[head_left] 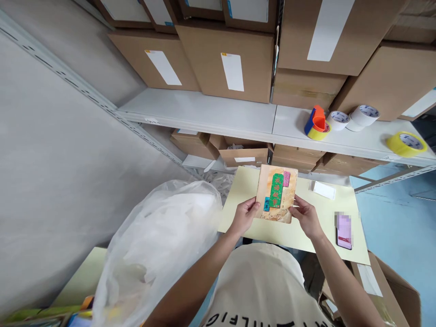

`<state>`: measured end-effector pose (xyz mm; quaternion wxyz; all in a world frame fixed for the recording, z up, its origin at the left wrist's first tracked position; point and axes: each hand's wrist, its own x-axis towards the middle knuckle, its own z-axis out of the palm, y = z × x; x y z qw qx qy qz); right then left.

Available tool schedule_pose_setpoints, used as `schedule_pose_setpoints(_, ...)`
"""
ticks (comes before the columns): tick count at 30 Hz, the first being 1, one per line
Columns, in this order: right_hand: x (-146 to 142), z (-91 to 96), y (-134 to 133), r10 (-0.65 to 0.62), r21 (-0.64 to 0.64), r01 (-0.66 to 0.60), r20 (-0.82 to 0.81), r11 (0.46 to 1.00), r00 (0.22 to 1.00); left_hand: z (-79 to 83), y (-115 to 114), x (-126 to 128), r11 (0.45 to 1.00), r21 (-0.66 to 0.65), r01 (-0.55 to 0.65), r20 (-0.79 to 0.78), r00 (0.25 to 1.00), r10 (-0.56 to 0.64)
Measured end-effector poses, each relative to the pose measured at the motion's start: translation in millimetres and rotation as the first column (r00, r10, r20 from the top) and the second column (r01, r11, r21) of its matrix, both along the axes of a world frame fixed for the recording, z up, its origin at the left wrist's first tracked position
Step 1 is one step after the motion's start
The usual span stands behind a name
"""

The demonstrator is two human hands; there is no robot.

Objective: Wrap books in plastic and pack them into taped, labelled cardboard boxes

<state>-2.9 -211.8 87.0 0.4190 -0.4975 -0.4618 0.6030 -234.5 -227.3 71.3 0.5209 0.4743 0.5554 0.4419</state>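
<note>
While both hands grip it, left hand [244,215] and right hand [306,217] at its lower corners, the book [276,193] hovers above the yellow table [299,234], phone [344,230] to its right.

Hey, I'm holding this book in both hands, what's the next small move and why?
Probably lower the book flat onto the yellow tabletop beneath it. The left hand and right hand each grip a lower corner, and the spot under it looks bare, left of the phone.

bright even indoor light, soft faint shadows, mild glare on the plastic bag [160,245], strong wide-angle bend at edges (shelf [204,113] rails bow), phone [344,230] screen pixelated
</note>
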Motion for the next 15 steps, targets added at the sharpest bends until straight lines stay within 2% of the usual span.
schedule_pose_setpoints(4,-3.6,-1.2,1.2,-0.026,-0.015,0.026,0.008,1.0,1.0,-4.7,3.7,-6.0,0.997,0.02,0.079,0.01,0.997,-0.079)
schedule_pose_setpoints(7,-11.5,-9.1,3.1,-0.04,-0.038,0.04,0.004,0.998,0.999,-16.4,3.6,-13.8,0.984,-0.003,0.179,0.02,0.984,-0.179)
schedule_pose_setpoints(11,-33.8,-40.1,10.0,-0.034,-0.08,0.034,-0.001,0.996,0.999,-55.1,4.4,-28.8,0.989,-0.039,0.14,-0.156,0.977,-0.145)
schedule_pose_setpoints(15,-66.2,-94.0,22.5,-0.02,-0.102,0.032,0.122,0.994,0.992,-106.4,10.2,-47.6,0.992,-0.112,0.05,-0.371,0.925,-0.089)
